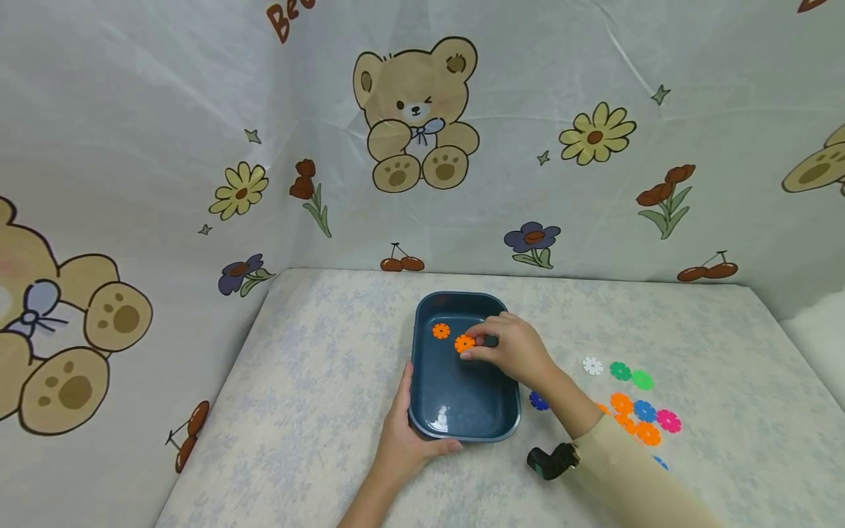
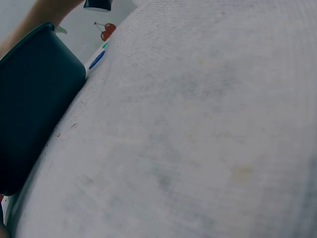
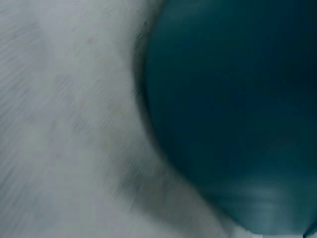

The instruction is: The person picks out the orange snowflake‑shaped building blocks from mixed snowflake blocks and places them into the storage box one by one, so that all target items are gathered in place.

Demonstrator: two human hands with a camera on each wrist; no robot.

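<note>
Our left hand (image 1: 405,440) rests unclenched against the near-left corner of the tray (image 1: 455,392); slack bracing could let it slide. Farther in, our right hand (image 1: 518,352) pinches an orange disc (image 1: 464,345) over the tray, where careless release might overlap it with the loose disc (image 1: 441,331) just beyond.

Mottled pale table (image 1: 297,381): dark blue bin (image 1: 462,403), colourful notched discs (image 1: 645,411) beside

White cloth backdrop (image 1: 508,95) behind and left of mottled pale blue-grey tabletop (image 1: 317,345). Cartoon prints on it: winking teddy bear (image 1: 417,110) at center with yellow daisy (image 1: 595,135), purple flower (image 1: 532,237) and red tulips (image 1: 665,199) to its right, cherries (image 1: 402,261) below. Partial brown lettering (image 1: 280,22) cut off at top, another bear (image 1: 125,319) cropped at left edge.
</note>
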